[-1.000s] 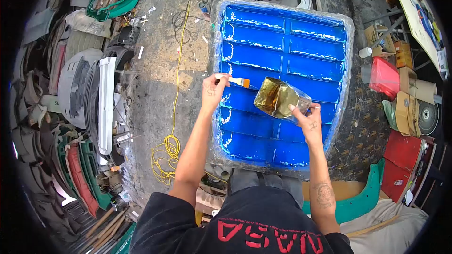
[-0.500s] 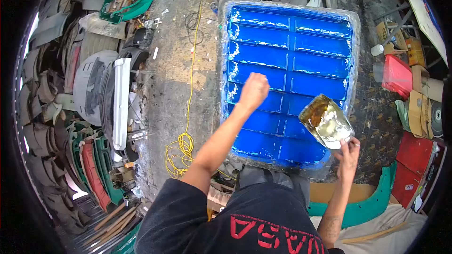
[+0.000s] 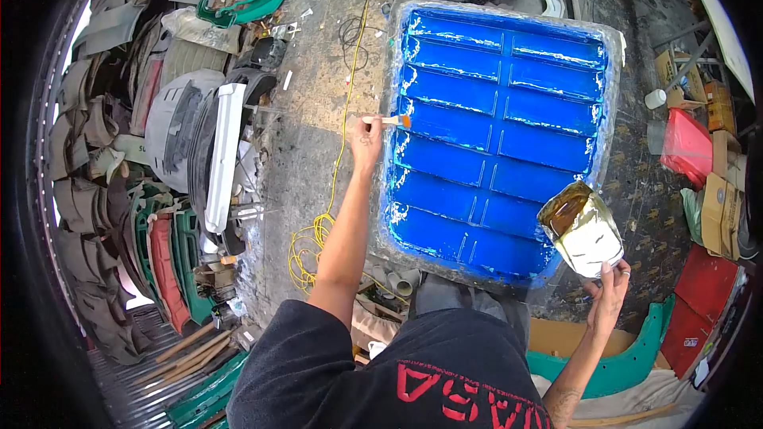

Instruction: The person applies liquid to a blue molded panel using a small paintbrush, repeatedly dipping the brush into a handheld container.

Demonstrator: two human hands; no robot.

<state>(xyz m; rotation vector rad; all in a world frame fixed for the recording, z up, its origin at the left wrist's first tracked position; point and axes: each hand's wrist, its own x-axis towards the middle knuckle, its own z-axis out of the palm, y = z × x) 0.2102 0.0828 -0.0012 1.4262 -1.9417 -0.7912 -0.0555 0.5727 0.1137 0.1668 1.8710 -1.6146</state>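
Observation:
My left hand point(image 3: 367, 143) grips the handle of a paintbrush point(image 3: 391, 120). Its orange-brown bristles point right, over the left rim of a large blue ribbed panel in a mould point(image 3: 453, 163); whether they touch the surface I cannot tell. White streaks run along the panel's ribs and edges. At the lower right corner, my right hand point(image 3: 609, 294) holds an open, cut-down container point(image 3: 594, 240) by its near edge, thumb and fingers closed on it. The container is tilted, with brown liquid in its far part and a pale, shiny inside nearer me.
A yellow cord point(image 3: 319, 230) lies coiled on the floor to the left. Stacked grey panels point(image 3: 75, 123) and a long white piece point(image 3: 226, 157) line the left side. On the right are cardboard boxes point(image 3: 722, 210), a red bag point(image 3: 687, 147) and a green curved part point(image 3: 628, 361).
My left hand has moved left from over the panel to its left edge, and the brush now shows. The container in my right hand has shifted slightly right and down in view.

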